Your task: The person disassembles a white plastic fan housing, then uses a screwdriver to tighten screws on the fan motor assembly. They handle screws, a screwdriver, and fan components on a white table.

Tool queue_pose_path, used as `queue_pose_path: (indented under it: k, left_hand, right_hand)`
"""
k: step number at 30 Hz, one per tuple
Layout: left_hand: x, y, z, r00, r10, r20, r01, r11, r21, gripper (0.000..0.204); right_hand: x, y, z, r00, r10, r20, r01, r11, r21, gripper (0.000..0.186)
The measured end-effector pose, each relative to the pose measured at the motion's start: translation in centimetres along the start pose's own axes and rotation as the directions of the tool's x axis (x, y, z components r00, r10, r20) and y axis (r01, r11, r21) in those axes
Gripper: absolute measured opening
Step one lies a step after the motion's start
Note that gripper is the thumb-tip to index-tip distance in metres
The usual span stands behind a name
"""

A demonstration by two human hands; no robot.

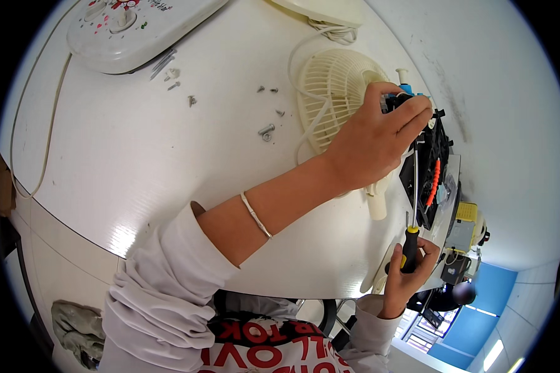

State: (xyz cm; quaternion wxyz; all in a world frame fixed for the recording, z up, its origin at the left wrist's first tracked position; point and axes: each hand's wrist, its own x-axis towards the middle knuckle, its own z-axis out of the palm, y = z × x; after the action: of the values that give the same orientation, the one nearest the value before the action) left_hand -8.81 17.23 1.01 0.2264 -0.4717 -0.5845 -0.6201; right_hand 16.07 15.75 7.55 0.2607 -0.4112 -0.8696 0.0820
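My right hand (410, 276) is closed round the black and yellow handle of a screwdriver (410, 248), whose long metal shaft points away from me along a black tool case (426, 180). My left arm, with a bracelet on it, stretches across the table to the far right. There my left hand (379, 133) has its fingers curled at the far end of the case, beside a blue piece (406, 89). What those fingers hold is mostly covered by the hand. A cream fan grille (320, 87) lies just left of this hand.
On the white table (137, 155), loose screws (266, 130) lie in several small groups. A white appliance panel with knobs (121, 43) sits at the far left. A white cord (302, 50) loops over the grille. A wall borders the table's right side.
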Motion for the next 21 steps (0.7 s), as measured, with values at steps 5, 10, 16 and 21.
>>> queue_pose_path:
  k: [5,10,16,21]
  left_hand:
    - [-0.1,0.1,0.1,1.000,-0.021,-0.002,0.021,1.000,0.005,0.066]
    - [-0.1,-0.1,0.0,1.000,-0.010,0.000,0.010,0.999,0.039,0.065]
    - [0.2,0.0,-0.3,0.998,-0.056,0.009,0.057,0.995,-0.080,0.060]
    - [0.8,0.3,-0.6,0.994,-0.100,0.042,0.105,0.985,-0.135,0.059]
  right_hand:
    - [-0.4,-0.9,-0.6,0.931,0.302,0.204,-0.359,0.857,0.371,0.027]
    - [0.4,0.5,-1.0,0.511,-0.002,0.859,-0.642,-0.666,0.380,0.040]
    - [0.6,0.2,-0.9,0.513,0.021,0.858,-0.794,-0.368,0.483,0.041]
    - [1.4,-0.7,-0.6,0.631,0.259,0.731,-0.774,0.148,0.616,0.050]
